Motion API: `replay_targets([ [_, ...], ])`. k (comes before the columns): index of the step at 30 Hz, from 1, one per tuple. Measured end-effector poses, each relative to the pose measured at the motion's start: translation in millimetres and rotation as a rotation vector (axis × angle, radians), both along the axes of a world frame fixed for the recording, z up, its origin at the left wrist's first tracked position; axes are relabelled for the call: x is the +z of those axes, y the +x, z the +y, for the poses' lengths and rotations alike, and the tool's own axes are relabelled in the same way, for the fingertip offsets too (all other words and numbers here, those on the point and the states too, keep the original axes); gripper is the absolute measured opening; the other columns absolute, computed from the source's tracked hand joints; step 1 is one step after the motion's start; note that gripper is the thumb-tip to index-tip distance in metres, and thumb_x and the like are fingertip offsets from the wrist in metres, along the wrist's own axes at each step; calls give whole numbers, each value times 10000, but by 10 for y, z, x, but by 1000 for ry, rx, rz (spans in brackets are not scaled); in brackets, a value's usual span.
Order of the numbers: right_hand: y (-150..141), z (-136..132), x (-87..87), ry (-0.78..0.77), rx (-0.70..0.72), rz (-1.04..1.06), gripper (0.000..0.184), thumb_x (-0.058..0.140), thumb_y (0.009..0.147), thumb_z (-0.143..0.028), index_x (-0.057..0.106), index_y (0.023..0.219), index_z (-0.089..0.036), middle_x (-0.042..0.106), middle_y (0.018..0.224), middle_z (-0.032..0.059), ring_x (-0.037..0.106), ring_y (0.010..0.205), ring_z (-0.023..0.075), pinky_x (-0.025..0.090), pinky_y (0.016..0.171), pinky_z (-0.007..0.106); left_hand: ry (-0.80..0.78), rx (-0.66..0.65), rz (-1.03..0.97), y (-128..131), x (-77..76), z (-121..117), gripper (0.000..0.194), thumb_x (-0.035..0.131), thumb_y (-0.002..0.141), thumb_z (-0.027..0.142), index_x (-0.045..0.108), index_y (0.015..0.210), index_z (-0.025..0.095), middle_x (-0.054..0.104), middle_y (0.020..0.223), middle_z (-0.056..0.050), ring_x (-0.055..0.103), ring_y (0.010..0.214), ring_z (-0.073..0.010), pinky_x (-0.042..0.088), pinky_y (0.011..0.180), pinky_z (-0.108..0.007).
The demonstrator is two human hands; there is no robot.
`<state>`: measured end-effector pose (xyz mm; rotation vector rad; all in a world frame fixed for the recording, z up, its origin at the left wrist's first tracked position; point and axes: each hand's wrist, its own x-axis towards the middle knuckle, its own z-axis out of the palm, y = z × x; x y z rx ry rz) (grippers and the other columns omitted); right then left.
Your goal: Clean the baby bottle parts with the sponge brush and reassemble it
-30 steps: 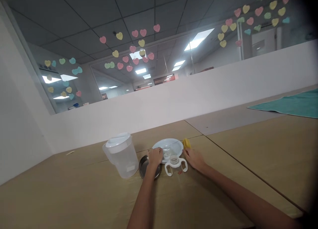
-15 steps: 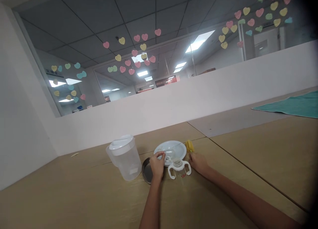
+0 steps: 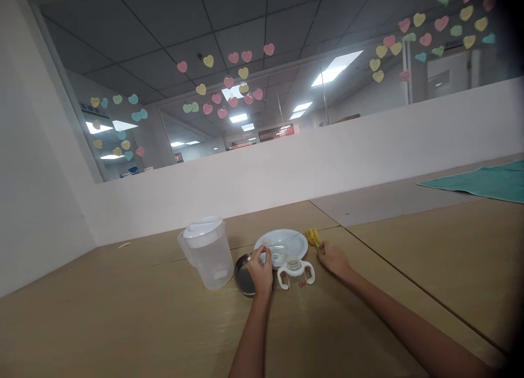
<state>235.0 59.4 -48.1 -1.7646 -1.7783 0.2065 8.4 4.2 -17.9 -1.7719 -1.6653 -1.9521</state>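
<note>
My right hand is closed around the handle of a yellow-headed brush, its head just past the right rim of a white plate. At the plate's left edge, my left hand has its fingertips pinched together; what is in them is too small to name. Clear and white parts, one like a transparent cap, lie on the plate. Between my hands a clear baby bottle with white side handles stands upright, without a lid. A round metal dish is partly hidden behind my left hand.
A translucent lidded pitcher stands left of the dish. A green cloth lies at the far right of the wooden table. Behind the table runs a low white wall below a window. A small pale scrap lies at the far left.
My right hand has shifted slightly right and up with the brush, whose head now tilts to the left. My left hand stays by the plate's edge. The camera view has moved a little.
</note>
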Motion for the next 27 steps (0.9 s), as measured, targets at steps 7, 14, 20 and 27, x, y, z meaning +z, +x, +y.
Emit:
replay_targets([
  [7, 7, -19, 87, 462, -31, 635, 454, 416, 824, -458, 598, 1064, -120, 617, 745, 53, 557, 626, 174, 407, 570, 269, 37, -28, 25, -66, -80, 73, 310, 480, 832, 337, 678, 981, 150, 689, 913, -80, 624, 840, -185, 465, 811, -304],
  [14, -266, -199, 202, 305, 423, 834, 480, 651, 672, -506, 696, 958, -122, 673, 792, 72, 571, 671, 171, 457, 616, 285, -12, -68, 69, -56, -76, 69, 328, 485, 851, 395, 689, 967, 166, 693, 934, -78, 615, 844, -185, 456, 801, -300],
  [20, -217, -117, 183, 138, 486, 846, 356, 722, 598, -418, 744, 851, -168, 720, 897, 94, 634, 840, 244, 481, 778, 364, -32, -85, 70, -66, -79, 85, 358, 466, 852, 419, 701, 944, 165, 704, 931, -86, 623, 847, -207, 453, 787, -313],
  [27, -129, -93, 202, 176, 363, 955, 304, 664, 642, -397, 745, 836, -178, 725, 879, 79, 644, 842, 246, 499, 765, 360, -87, -93, -57, -70, -63, 82, 384, 420, 864, 420, 703, 889, 163, 717, 891, -85, 644, 796, -206, 459, 753, -302],
])
